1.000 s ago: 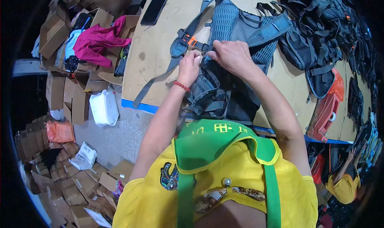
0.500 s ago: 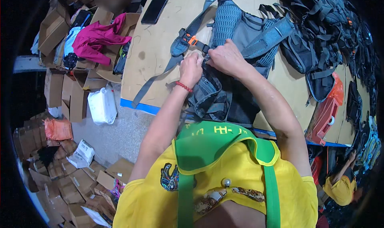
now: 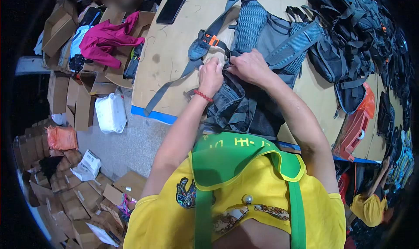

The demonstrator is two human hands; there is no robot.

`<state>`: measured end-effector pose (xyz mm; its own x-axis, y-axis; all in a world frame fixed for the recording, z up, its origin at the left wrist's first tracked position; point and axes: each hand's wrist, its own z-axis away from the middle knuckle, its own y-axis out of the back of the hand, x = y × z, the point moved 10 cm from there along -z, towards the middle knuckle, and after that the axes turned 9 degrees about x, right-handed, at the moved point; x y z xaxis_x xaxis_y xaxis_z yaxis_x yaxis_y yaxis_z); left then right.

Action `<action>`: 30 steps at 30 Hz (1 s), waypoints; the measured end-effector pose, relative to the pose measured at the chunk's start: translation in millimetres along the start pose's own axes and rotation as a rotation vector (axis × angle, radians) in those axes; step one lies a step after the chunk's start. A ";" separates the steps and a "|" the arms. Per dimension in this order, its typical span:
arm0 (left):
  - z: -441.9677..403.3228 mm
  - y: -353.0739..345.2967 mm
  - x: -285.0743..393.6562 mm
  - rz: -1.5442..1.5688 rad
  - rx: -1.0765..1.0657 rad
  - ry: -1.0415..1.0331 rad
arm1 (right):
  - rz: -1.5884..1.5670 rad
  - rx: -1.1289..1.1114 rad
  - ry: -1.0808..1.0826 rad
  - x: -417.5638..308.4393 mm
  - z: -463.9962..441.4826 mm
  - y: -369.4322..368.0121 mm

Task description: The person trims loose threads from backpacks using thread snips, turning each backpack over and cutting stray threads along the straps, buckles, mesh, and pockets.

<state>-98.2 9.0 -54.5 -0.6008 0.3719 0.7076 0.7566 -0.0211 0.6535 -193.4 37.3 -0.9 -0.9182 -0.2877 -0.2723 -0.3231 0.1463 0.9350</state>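
Note:
A grey backpack (image 3: 276, 34) with mesh-padded straps lies on the table in front of me. My left hand (image 3: 211, 76), with a red bead bracelet at the wrist, is closed at the pack's side, just below the orange buckle piece (image 3: 213, 40). Close beside it, my right hand (image 3: 250, 67) pinches the dark webbing strap (image 3: 230, 59) near the buckle. The small part between the two sets of fingertips is mostly hidden. A padded hip belt (image 3: 198, 49) lies to the left, its loose webbing tail (image 3: 168, 89) trailing toward the table's edge.
A phone (image 3: 173, 8) lies at the table's far left. More backpacks (image 3: 345, 39) are heaped on the right, beside a red tape dispenser (image 3: 352, 133). Cardboard boxes (image 3: 65, 94) and a white package (image 3: 110, 113) stand left of the table. Another person (image 3: 369, 207) is at lower right.
My right index finger, raised and straight before, is now curled down toward the strap. Both hands stay close together at the same spot; the view has shifted slightly.

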 end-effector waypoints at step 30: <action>79.1 218.6 -59.7 -0.256 0.781 0.232 | -0.260 0.121 -0.400 53.7 34.3 11.6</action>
<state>123.5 55.6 24.8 -0.7504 0.0770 0.6564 0.5001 0.7155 0.4878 -254.4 56.1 -12.5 -0.8122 0.0529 -0.5810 -0.5556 0.2338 0.7979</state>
